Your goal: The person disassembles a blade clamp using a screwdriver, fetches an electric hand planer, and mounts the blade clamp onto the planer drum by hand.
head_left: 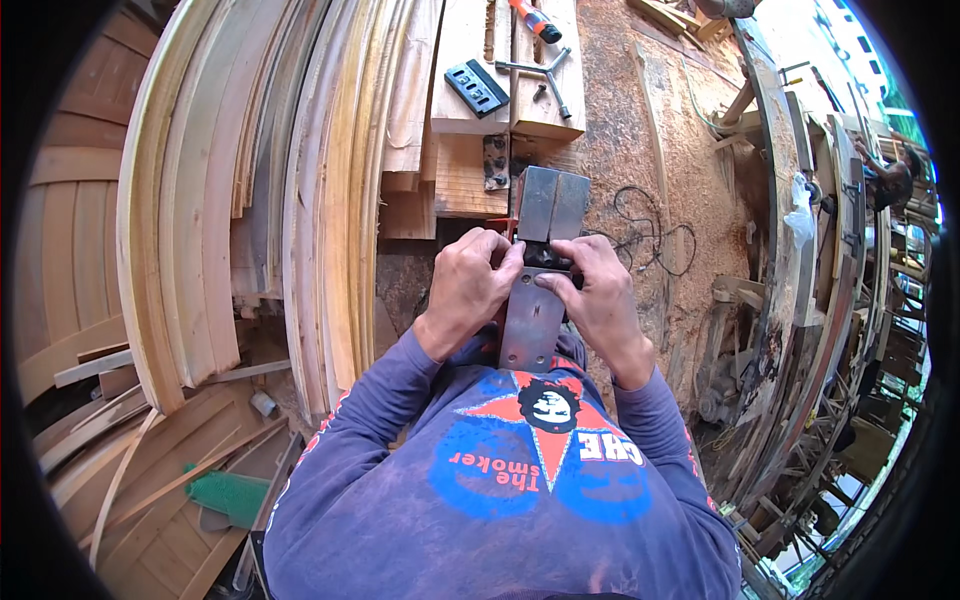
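Note:
An upturned electric hand planer rests against my front, with its metal sole plates facing up. Both hands meet at the dark gap between the plates, where the cutter drum sits. My left hand pinches at the left end of the gap; what its fingertips hold is too small to make out. My right hand has thumb and fingers closed in at the gap's right end, and I cannot make out anything between them. Past the planer lie a black slotted plate, a three-armed socket wrench and a small bolt.
The tools lie on thick timber blocks, with an orange and black tool handle at the far end. Long boards are stacked to the left. A black cord coils on the sawdust-covered floor. Another person is at the far right.

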